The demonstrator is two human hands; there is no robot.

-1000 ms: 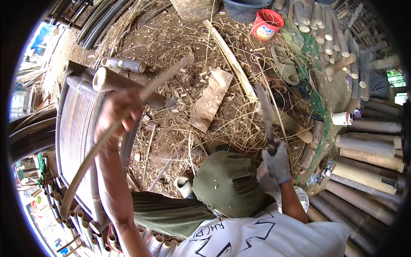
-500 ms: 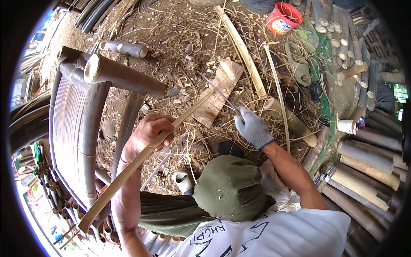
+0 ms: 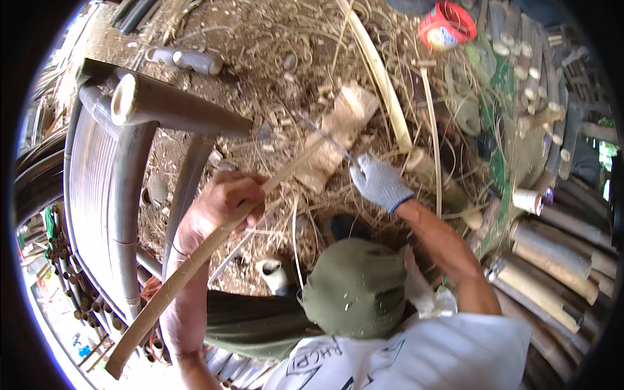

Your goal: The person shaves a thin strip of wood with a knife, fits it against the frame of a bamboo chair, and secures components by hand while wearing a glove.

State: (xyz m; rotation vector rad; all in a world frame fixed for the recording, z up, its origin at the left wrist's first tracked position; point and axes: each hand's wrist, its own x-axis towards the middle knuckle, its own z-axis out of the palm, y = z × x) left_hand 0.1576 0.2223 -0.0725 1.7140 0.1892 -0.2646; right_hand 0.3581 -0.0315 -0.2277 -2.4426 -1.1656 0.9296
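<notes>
My left hand grips a strip; my gloved right hand is closed on a knife, seemingly crossing the strip over the board, though blurred.

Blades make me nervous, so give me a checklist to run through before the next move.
1. Left hand gripping the tan strip: ok.
2. Left hand gloved: not ok, it is bare.
3. Right hand gloved and holding the knife: ok.
4. Knife apart from the left hand: ok.
5. Blade touching the strip: cannot tell.
6. Ground around the wooden board free of loose shavings: not ok, they litter it.
</notes>
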